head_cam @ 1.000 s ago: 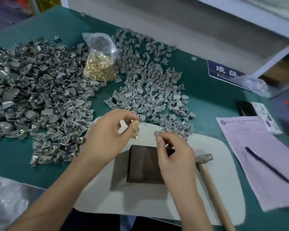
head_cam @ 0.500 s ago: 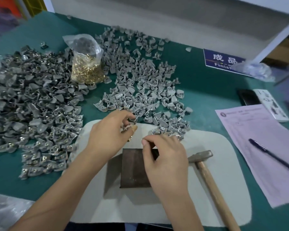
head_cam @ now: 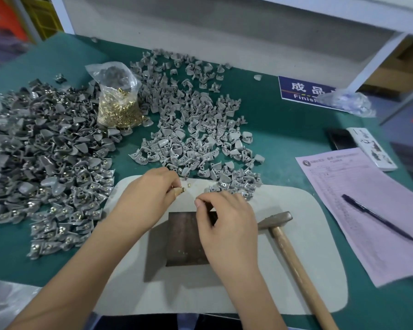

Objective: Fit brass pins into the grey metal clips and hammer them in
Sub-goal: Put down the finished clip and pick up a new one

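The job looks roughly half done: the heap of grey clips (head_cam: 48, 163) at the left of the frame shows brass in the holes, while the pile of clips (head_cam: 196, 129) at upper centre looks unfitted. The left hand (head_cam: 146, 198) pinches brass pins (head_cam: 183, 189) at its fingertips; the right hand (head_cam: 227, 220) grasps something small above the dark block (head_cam: 184, 239), hammer (head_cam: 286, 246) lying untouched. A clear plastic bag (head_cam: 116, 101) holds the loose brass pin stock.

sign (head_cam: 305, 90): right end hidden by bag | hammer (head_cam: 296, 263): handle end cut off | right fingers' (head_cam: 202, 203) contents hidden
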